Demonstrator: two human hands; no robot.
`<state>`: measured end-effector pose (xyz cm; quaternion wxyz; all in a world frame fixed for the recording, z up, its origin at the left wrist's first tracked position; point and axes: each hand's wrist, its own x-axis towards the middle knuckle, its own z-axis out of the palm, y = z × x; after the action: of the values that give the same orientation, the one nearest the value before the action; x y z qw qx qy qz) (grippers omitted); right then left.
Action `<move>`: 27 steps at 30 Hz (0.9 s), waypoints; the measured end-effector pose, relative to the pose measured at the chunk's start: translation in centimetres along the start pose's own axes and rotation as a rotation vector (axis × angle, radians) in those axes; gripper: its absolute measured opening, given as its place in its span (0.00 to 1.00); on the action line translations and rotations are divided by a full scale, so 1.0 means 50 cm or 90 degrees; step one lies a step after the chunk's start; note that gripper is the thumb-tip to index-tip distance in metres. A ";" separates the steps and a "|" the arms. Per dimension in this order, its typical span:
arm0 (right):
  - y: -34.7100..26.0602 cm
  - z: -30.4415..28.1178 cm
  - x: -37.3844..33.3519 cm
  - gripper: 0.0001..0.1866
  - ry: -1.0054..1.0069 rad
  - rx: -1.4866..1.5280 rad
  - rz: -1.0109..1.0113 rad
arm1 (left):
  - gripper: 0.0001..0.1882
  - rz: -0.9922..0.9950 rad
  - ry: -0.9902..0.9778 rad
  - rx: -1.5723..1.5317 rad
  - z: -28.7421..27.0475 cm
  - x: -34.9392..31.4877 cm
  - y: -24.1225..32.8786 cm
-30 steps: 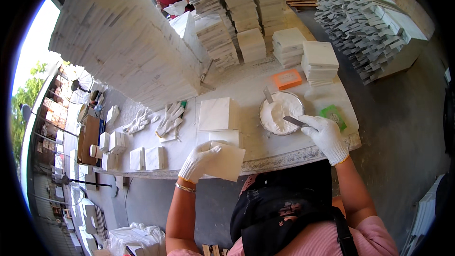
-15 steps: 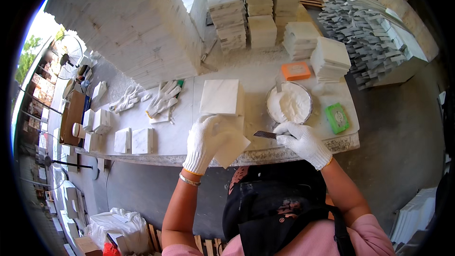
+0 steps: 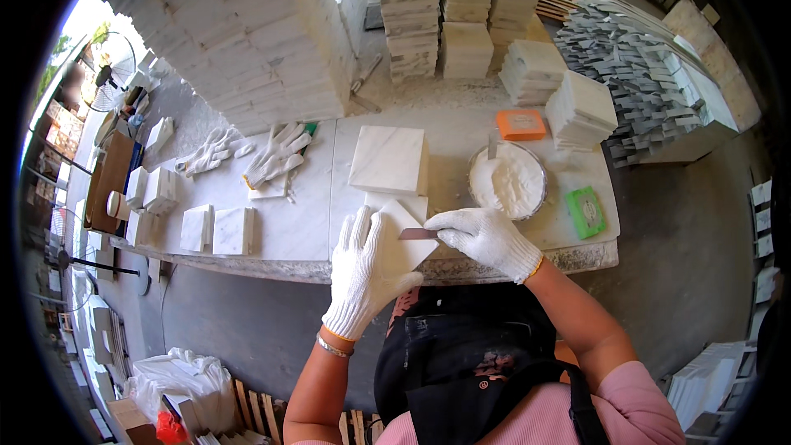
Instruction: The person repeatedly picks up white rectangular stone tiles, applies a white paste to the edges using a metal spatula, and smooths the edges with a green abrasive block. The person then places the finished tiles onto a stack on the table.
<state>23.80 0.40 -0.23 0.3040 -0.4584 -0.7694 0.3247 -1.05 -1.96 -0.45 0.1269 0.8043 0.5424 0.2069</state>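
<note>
A white marble tile (image 3: pixel 402 255) lies turned at an angle near the table's front edge. My left hand (image 3: pixel 362 268), in a white knit glove, rests on its left side with fingers stretched out and the thumb spread along the near side. In my gloved right hand (image 3: pixel 488 241), closed fingers grip a thin dark scraper blade (image 3: pixel 418 234), which reaches over the tile's right part. Just behind is a stack of square marble tiles (image 3: pixel 387 161). To the right stands a round bowl (image 3: pixel 541 189) of white paste (image 3: pixel 509 183), with a flat metal tool (image 3: pixel 493 147) sticking up from it.
An orange box (image 3: pixel 521 124) and a green box (image 3: pixel 586 213) flank the bowl. Spare gloves (image 3: pixel 276 156) and small tile stacks (image 3: pixel 233 231) lie at left. Tall tile stacks (image 3: pixel 247 41) rise behind. The table's front edge (image 3: pixel 560 260) runs close to my body.
The tile has gone from being held up at the front edge to lying lower on the table. My left hand has flattened out over it; the right hand has brought the blade leftward onto it.
</note>
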 end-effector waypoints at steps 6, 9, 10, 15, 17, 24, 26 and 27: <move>-0.018 0.001 -0.018 0.13 0.037 -0.111 -0.043 | 0.55 0.010 0.030 -0.026 0.006 -0.002 -0.007; -0.019 0.003 -0.024 0.14 0.031 -0.156 -0.035 | 0.54 0.022 0.045 -0.028 0.007 -0.001 -0.008; -0.020 0.005 -0.027 0.15 0.036 -0.152 -0.039 | 0.54 0.028 0.049 -0.027 0.007 -0.001 -0.008; -0.015 0.034 -0.037 0.16 0.077 -0.135 -0.074 | 0.54 0.014 0.032 -0.032 0.005 0.003 -0.002; -0.037 0.044 -0.042 0.17 -0.002 -0.130 -0.052 | 0.54 0.012 0.034 -0.036 0.008 0.005 -0.002; -0.008 0.012 -0.026 0.14 0.124 -0.021 -0.048 | 0.54 0.018 0.018 -0.027 0.005 0.004 -0.006; -0.006 -0.009 -0.018 0.14 0.119 -0.069 -0.055 | 0.54 0.012 0.019 -0.027 0.002 0.005 -0.004; -0.008 -0.012 -0.017 0.14 0.106 -0.063 -0.048 | 0.54 0.008 0.019 -0.034 0.002 0.005 -0.003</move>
<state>24.37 -0.37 0.32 0.3555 -0.4689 -0.7736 0.2354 -1.05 -1.67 -0.53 0.1387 0.8009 0.5333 0.2342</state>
